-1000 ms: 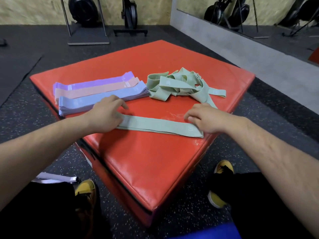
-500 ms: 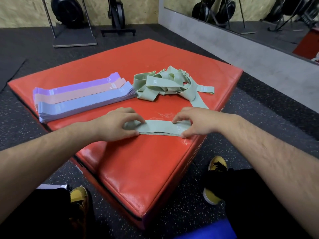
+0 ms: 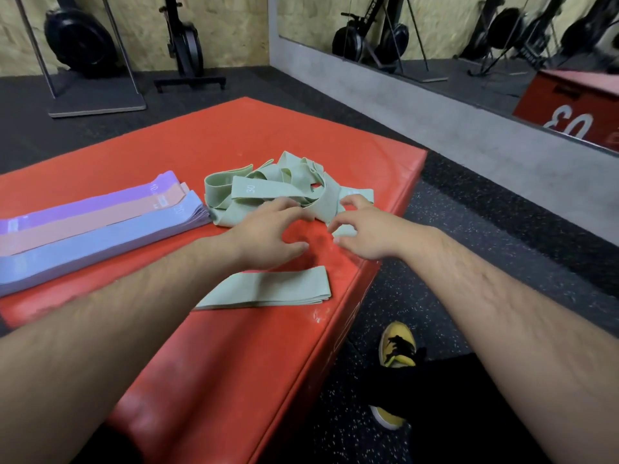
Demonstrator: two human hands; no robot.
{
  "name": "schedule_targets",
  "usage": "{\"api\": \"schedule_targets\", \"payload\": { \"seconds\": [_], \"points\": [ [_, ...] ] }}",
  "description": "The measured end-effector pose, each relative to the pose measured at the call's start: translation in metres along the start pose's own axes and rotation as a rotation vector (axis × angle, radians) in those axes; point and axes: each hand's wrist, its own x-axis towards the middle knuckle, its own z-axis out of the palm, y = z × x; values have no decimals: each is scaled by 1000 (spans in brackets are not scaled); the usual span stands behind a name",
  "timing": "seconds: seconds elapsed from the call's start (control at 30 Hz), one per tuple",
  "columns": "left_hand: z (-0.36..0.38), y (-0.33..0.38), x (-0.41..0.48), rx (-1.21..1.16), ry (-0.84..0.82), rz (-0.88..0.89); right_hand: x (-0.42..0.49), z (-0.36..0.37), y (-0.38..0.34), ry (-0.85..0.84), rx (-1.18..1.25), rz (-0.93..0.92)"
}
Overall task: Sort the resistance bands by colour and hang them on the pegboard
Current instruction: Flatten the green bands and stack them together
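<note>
Hands now off the folded green band [image 3: 268, 289], up at the tangled green pile [image 3: 268, 189]. Left hand [image 3: 264, 236] and right hand [image 3: 368, 229] are loosely spread, gripping nothing. Band lies flat by the red box [image 3: 234, 363] edge, long axis left-right.

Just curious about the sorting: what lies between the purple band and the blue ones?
A peach band lies between the purple band and the blue stack, shown in the head view.

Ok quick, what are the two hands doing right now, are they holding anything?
Left hand: open, holding nothing, by the green pile.
Right hand: open, holding nothing.
</note>
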Motion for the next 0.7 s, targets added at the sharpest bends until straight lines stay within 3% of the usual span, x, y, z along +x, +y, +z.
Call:
{"api": "schedule_targets", "payload": {
  "seconds": [0.2, 0.53, 0.7],
  "points": [
    [14, 8, 44, -35, 74, -50, 32, -7, 1, 21, -6, 7],
    [18, 7, 52, -53, 68, 13, 43, 4, 9, 62, 166, 44],
    [14, 9, 43, -101, 43, 0, 43, 4, -4, 180, 190, 78]
  ]
}}
